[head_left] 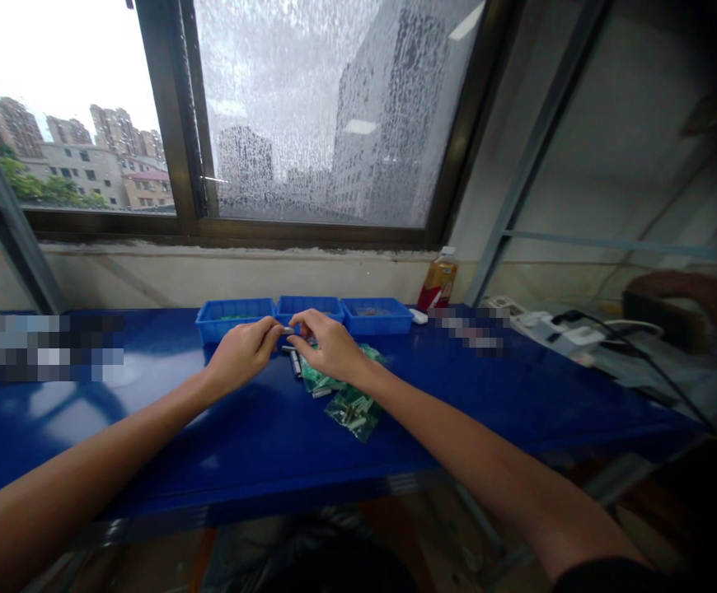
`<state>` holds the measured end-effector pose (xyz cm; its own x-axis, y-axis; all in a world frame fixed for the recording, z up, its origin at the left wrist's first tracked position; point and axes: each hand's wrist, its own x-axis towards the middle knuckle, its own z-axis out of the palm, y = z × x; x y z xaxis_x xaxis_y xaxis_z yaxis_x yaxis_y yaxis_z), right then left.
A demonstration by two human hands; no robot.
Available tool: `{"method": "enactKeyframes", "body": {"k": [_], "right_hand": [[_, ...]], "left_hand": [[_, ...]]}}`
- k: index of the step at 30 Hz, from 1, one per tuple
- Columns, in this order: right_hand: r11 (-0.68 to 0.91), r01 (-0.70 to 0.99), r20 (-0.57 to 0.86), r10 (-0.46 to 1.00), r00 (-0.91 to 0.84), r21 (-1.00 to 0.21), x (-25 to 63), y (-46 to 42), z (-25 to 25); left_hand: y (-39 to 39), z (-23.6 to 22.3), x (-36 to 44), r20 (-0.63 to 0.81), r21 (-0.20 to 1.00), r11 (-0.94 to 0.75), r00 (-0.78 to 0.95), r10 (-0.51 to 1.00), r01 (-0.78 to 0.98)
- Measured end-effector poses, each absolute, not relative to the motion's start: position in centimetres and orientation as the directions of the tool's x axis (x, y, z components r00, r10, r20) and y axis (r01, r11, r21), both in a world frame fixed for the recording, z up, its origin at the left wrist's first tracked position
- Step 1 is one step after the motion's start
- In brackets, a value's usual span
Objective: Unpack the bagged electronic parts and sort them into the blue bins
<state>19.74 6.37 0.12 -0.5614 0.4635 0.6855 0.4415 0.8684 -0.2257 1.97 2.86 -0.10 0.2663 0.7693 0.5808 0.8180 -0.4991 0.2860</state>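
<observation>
Left hand (241, 356): pinching one end of the small piece with thumb and forefinger, other fingers curled in; probably held this way to steady it.
Right hand (329, 347): thumb and forefinger curved toward the opposite end, with a gap behind the tips; impossible to tell whether firmly closed on it.
Small metal cylinder (288, 331): held up between the two hands, above the table and in front of the bins; seemingly kept roughly level to leave both ends within fingertip reach.
Loose metal tubes (297, 364): lying beside the bags, just below the hands; likely near for easy picking.
Green-tinted plastic bags (355, 413): spread under and beside the right hand, with tube-like pieces showing in the nearer one; presumably serving to keep small parts together.
Blue bins: left (216, 332), middle (309, 301) and right (378, 326), set in a row toward the wall; apparently lined up to separate small contents while leaving working room in front. Green bits visible in the left one, too small to name.
Blue table (228, 461): supporting bins, bags and tubes.
Drink bottle (438, 282): standing upright by the wall, beyond the right bin, perhaps to stay clear of the elbows.
</observation>
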Motion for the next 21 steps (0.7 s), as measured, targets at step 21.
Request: {"method": "enactKeyframes", "body": {"k": [21], "right_hand": [[0.866,0.431,0.675,0.478,-0.563,-0.253,19.74,6.46,-0.04]], "left_hand": [[2.86,-0.13,2.16,0.582,0.288,-0.5,0.265,0.769,0.817]]}}
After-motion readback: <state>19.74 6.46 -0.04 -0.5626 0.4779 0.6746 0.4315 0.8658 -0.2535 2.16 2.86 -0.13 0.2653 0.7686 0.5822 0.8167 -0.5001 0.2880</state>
